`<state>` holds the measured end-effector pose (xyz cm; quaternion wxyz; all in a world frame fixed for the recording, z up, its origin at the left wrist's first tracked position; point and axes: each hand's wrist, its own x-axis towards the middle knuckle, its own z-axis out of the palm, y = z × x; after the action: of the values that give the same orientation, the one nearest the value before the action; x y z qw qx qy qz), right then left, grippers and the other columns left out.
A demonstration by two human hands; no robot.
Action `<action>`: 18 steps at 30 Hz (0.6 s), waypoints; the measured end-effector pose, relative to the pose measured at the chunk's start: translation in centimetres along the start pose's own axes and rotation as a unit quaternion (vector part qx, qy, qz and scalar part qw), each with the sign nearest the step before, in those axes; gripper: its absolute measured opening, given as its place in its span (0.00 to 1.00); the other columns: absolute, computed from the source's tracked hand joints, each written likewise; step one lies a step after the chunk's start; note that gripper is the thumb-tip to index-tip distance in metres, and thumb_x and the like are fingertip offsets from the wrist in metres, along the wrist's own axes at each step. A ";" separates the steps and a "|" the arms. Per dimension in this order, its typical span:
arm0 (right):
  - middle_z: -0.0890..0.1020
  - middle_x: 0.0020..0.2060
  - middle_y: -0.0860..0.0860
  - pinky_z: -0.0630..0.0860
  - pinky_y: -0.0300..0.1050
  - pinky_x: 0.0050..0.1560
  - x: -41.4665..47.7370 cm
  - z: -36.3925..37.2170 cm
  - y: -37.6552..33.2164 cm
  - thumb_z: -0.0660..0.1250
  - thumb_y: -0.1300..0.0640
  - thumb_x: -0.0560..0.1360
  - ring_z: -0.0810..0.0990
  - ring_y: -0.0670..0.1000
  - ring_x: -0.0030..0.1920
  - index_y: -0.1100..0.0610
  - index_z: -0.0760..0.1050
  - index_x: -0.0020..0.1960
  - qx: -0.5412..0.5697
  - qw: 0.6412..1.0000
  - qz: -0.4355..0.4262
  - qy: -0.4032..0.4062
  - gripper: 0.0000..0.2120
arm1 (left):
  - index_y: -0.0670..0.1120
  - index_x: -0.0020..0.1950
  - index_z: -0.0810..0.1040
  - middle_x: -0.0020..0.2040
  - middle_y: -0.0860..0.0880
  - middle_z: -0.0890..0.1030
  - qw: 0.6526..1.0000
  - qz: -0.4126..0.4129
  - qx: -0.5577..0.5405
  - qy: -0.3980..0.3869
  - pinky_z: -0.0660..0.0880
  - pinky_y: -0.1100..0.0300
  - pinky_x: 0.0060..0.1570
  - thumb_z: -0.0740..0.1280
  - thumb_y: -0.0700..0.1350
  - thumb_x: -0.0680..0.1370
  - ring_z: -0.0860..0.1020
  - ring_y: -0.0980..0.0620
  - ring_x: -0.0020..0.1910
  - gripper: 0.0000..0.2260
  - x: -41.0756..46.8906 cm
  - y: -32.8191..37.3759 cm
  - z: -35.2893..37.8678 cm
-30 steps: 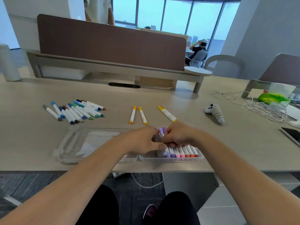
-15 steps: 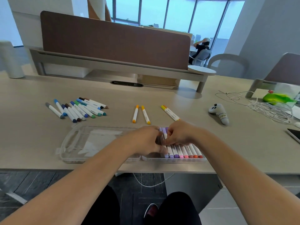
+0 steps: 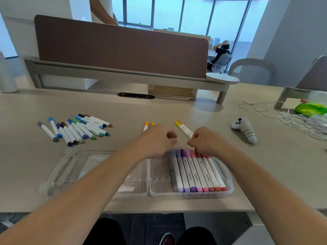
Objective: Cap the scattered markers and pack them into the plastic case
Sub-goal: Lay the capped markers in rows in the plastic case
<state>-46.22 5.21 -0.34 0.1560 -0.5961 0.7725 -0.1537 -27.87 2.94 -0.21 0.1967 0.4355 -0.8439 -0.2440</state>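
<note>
Right hand (image 3: pixel 206 141) hovers knuckles-up with fingers curled, their tips at the near end of the yellow marker (image 3: pixel 183 129) just ahead; whether they pinch it I cannot tell. Left hand (image 3: pixel 159 138), loosely curled and apparently empty, hides most of two orange markers (image 3: pixel 146 125). These light, stiff, smooth barrels likely roll, so pinch mid-barrel. The plastic case (image 3: pixel 231 186) lies just beneath both wrists, partly filled

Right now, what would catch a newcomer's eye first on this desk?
A row of purple-to-red markers packed in the right half of the clear plastic case, at the near edge of the desk, stands out first. The left hand and right hand hover just beyond it, and a heap of blue and green markers lies loose to the left.
</note>
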 end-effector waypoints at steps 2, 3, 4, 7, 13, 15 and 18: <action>0.81 0.38 0.54 0.73 0.43 0.36 2.2 0.1 0.7 0.70 0.51 0.75 0.80 0.53 0.38 0.59 0.80 0.47 -0.031 0.999 0.012 0.043 0.10 | 0.48 0.57 0.82 0.51 0.49 0.83 0.999 0.001 -0.021 0.026 0.76 0.54 0.52 0.65 0.47 0.80 0.79 0.51 0.49 0.09 1.7 0.3 0.0; 0.81 0.39 0.54 0.73 0.44 0.37 3.2 0.1 0.9 0.70 0.51 0.75 0.80 0.54 0.40 0.59 0.80 0.47 -0.040 0.997 0.014 0.059 0.11 | 0.47 0.56 0.82 0.49 0.48 0.83 0.999 -0.002 -0.031 0.031 0.77 0.54 0.49 0.64 0.46 0.81 0.79 0.50 0.47 0.09 2.6 0.5 0.1; 0.80 0.38 0.53 0.72 0.44 0.37 4.1 0.0 1.1 0.70 0.51 0.75 0.79 0.53 0.40 0.58 0.79 0.46 -0.041 0.997 0.017 0.070 0.09 | 0.47 0.55 0.82 0.46 0.47 0.82 0.999 -0.005 -0.039 0.033 0.76 0.55 0.44 0.64 0.46 0.81 0.79 0.50 0.44 0.09 3.4 0.6 0.2; 0.78 0.35 0.52 0.69 0.42 0.32 6.6 -0.2 1.4 0.70 0.54 0.74 0.79 0.52 0.38 0.55 0.75 0.39 -0.041 0.995 0.032 0.090 0.08 | 0.46 0.54 0.82 0.41 0.49 0.79 0.998 -0.018 -0.042 0.032 0.71 0.58 0.37 0.63 0.45 0.81 0.76 0.52 0.39 0.09 5.8 1.1 0.7; 0.78 0.36 0.52 0.68 0.42 0.32 10.3 -0.2 1.6 0.69 0.54 0.77 0.76 0.50 0.36 0.55 0.73 0.39 -0.092 0.993 0.063 0.029 0.10 | 0.44 0.57 0.82 0.51 0.48 0.82 0.998 -0.029 -0.059 0.021 0.75 0.57 0.49 0.62 0.43 0.81 0.80 0.50 0.49 0.10 8.6 1.5 2.1; 0.76 0.35 0.52 0.67 0.42 0.32 10.9 -0.1 1.7 0.68 0.53 0.77 0.74 0.50 0.34 0.58 0.77 0.43 -0.114 0.992 0.055 -0.001 0.08 | 0.45 0.57 0.82 0.52 0.48 0.82 0.997 -0.031 -0.059 0.027 0.74 0.59 0.48 0.62 0.43 0.81 0.79 0.50 0.50 0.10 8.9 1.4 2.4; 0.76 0.34 0.52 0.67 0.42 0.31 11.3 -0.1 1.8 0.68 0.54 0.76 0.75 0.50 0.34 0.58 0.76 0.40 -0.116 0.992 0.053 -0.007 0.09 | 0.46 0.55 0.82 0.49 0.50 0.81 0.997 -0.038 -0.060 0.035 0.72 0.59 0.46 0.62 0.43 0.81 0.79 0.50 0.49 0.09 9.0 1.1 2.6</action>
<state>-50.50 -5.27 -1.65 0.0995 -0.5692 0.8146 -0.0501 -34.91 -3.36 -0.62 0.2428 0.4632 -0.8029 -0.2859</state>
